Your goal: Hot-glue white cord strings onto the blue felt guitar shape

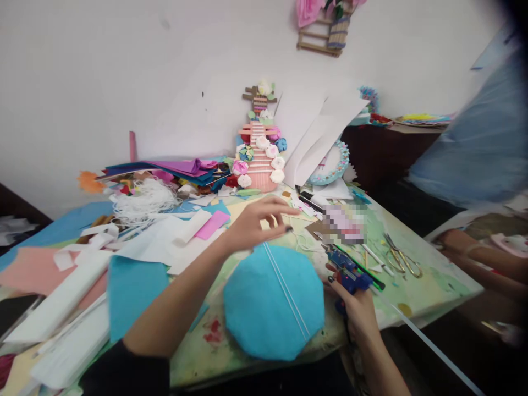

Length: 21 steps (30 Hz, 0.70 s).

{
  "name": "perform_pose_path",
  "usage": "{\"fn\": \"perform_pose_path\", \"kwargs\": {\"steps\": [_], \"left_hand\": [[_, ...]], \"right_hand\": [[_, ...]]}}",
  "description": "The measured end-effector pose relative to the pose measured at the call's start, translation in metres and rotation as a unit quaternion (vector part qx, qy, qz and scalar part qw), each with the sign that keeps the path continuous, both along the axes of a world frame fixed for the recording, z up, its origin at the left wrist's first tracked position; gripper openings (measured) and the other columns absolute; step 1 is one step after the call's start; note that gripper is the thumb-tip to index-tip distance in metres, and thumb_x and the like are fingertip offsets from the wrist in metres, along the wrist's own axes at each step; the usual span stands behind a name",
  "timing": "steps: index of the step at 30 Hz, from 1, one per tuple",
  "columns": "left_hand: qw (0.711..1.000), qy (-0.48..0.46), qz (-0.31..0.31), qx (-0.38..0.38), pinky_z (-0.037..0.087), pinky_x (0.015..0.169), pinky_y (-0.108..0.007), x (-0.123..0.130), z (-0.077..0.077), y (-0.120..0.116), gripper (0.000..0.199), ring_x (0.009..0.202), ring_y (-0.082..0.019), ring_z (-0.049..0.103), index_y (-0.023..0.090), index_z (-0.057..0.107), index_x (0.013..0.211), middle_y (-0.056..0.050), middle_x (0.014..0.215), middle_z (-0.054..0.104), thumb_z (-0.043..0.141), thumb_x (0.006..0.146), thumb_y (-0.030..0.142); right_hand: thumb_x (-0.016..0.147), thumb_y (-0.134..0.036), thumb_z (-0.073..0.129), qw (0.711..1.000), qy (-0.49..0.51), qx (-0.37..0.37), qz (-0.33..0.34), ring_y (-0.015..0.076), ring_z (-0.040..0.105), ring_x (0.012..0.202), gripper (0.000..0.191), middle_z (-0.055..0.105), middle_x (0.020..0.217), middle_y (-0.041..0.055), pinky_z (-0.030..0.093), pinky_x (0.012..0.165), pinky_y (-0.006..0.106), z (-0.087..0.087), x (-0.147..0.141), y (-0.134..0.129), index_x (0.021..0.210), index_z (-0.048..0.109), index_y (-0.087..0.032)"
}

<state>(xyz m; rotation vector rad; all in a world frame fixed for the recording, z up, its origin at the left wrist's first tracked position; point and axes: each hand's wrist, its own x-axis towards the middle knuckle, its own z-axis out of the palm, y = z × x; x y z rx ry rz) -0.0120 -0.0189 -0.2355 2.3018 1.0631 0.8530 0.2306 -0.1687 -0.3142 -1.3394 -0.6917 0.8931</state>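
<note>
A round teal piece [268,313] lies on the table's front part, with two thin white cords [286,291] stretched across its face. Over its top edge hovers my left hand [262,223], fingers apart and bent, with nothing seen in it. My right hand [358,308] is wrapped round a blue glue gun [348,272] to the right of the teal piece. A long whitish stick [433,346] extends from the gun's rear toward the lower right. The gun's nozzle points up and left.
Gold scissors [400,256] and pens lie at the right. Paper sheets, a teal sheet [136,291] and tangled white string [142,201] cover the left. A flower-decorated stick model [262,159] stands by the wall. Another person's arm [482,253] is at the right.
</note>
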Motion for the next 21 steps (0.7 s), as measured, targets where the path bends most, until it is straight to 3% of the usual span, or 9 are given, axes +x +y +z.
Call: {"fn": "perform_pose_path", "kwargs": {"steps": [4,8,11,14,21], "left_hand": [[0.994,0.084,0.062,0.040,0.050,0.084,-0.032,0.029,0.000,0.084,0.031,0.082,-0.017,0.065,0.017,0.073,0.101,-0.008,0.104,0.070,0.053,0.078,0.011],[0.989,0.135,0.050,0.019,0.050,0.086,-0.029,0.071,-0.012,0.136,0.027,0.086,-0.017,0.066,0.014,0.072,0.099,-0.007,0.103,0.070,0.055,0.079,0.006],[0.981,0.183,0.062,-0.004,0.050,0.090,-0.036,0.096,-0.025,0.161,0.017,0.095,-0.019,0.064,0.012,0.068,0.099,-0.007,0.105,0.068,0.060,0.086,0.019],[0.969,0.231,0.079,-0.033,0.051,0.089,-0.042,0.109,-0.035,0.179,0.028,0.100,-0.020,0.061,0.013,0.061,0.108,-0.008,0.111,0.063,0.057,0.090,0.034],[0.958,0.264,0.073,-0.080,0.051,0.089,-0.042,0.118,-0.052,0.192,0.032,0.103,-0.021,0.059,0.015,0.058,0.116,-0.010,0.118,0.059,0.056,0.091,0.035]], "right_hand": [[0.053,-0.032,0.083,0.999,0.045,0.015,-0.015,0.0244,0.070,0.063,0.038,0.074,0.096,0.0112,0.059,0.060,0.038,0.001,-0.001,0.002,0.082,0.066,-0.016],[0.056,-0.032,0.082,0.998,0.051,0.020,-0.020,0.0244,0.071,0.063,0.037,0.074,0.093,0.0098,0.059,0.059,0.036,-0.002,0.000,0.002,0.085,0.066,-0.016],[0.057,-0.033,0.082,0.998,0.053,0.012,-0.012,0.0240,0.071,0.062,0.036,0.074,0.094,0.0113,0.059,0.060,0.035,-0.003,0.004,0.001,0.083,0.065,-0.015],[0.058,-0.034,0.082,0.999,0.048,0.009,-0.003,0.0238,0.070,0.060,0.033,0.075,0.093,0.0124,0.059,0.059,0.035,-0.004,0.007,0.001,0.080,0.066,-0.014],[0.061,-0.033,0.081,0.997,0.064,0.036,0.006,0.0224,0.069,0.062,0.030,0.074,0.094,0.0109,0.057,0.058,0.033,-0.010,0.008,0.001,0.082,0.069,-0.015]]}}
